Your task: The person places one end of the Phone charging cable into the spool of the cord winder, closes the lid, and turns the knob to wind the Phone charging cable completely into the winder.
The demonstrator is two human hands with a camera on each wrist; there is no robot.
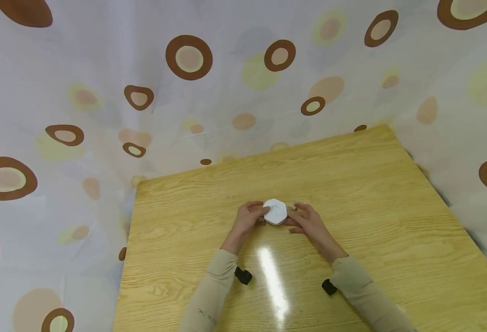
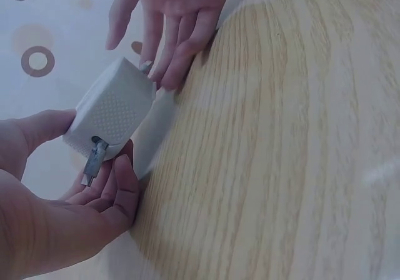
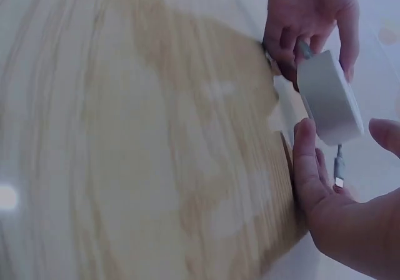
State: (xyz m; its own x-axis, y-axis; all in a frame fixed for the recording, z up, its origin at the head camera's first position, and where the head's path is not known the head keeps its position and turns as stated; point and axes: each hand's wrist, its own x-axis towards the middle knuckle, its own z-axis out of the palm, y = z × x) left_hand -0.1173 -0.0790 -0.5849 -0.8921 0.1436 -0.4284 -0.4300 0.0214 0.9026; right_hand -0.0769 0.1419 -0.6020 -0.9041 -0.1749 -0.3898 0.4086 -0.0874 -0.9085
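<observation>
A white, many-sided retractable charging cable (image 1: 275, 212) is held over the wooden table, its flat face up in the head view. Short plugs stick out from opposite sides, one a metal-tipped connector (image 2: 94, 164). My left hand (image 1: 246, 220) grips the case, thumb on the upper face and fingers curled beneath. My right hand (image 1: 311, 225) is at the other side, fingertips right at the case's edge. In the right wrist view its thumb (image 3: 386, 136) stands apart from the case, and a plug (image 3: 339, 169) hangs between thumb and fingers.
The wood-grain table (image 1: 177, 240) spreads around both hands. A pale cloth or wall covering with brown rings (image 1: 226, 97) rises behind it and at both sides. Small black devices (image 1: 243, 275) sit by both wrists. A bright reflection crosses the tabletop.
</observation>
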